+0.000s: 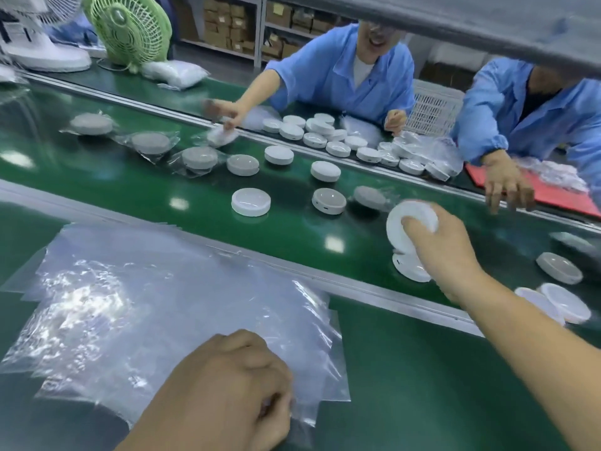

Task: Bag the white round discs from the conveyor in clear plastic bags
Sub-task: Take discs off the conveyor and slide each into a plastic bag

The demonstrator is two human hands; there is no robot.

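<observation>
My right hand (442,245) reaches over the green conveyor belt (201,222) and grips a white round disc (411,219), tilted on edge. A second disc (411,270) lies just beneath that hand. My left hand (234,385) rests on a stack of clear plastic bags (136,307) at the near table edge, fingers pinched on a bag's corner. Several loose discs (251,202) lie on the belt's middle. Bagged discs (151,143) sit farther left.
Two people in blue coats work across the belt, their hands (507,187) near a pile of discs (338,138). A red tray (559,196) lies at the right, a green fan (128,30) and a white crate (432,109) behind. More discs (559,268) sit at the far right.
</observation>
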